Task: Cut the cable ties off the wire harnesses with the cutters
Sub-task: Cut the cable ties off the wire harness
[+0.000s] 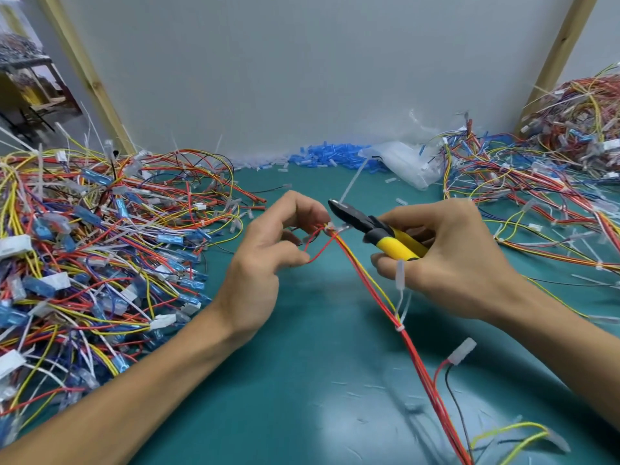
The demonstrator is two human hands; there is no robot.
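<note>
Teal mat [302,380]: L fingers [302,205] pinch harness [412,350] at tie [332,226], R fingers [422,213] grip cutters [385,234].

The cutters [379,229] have dark metal blades and glossy yellow plastic handles. The bench [302,380] is smooth teal matting with a soft sheen. The cable ties [400,280] look like translucent white plastic.

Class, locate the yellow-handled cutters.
Head view, right of centre: the right hand holds the cutters, blades beside the cable tie by the left hand.

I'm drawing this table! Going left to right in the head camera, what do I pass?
Tangled pile of multicoloured wires → left hand pinching thin red wires → black-jawed yellow-handled cutters → right hand gripping them → second tangled multicoloured wire pile.
</note>
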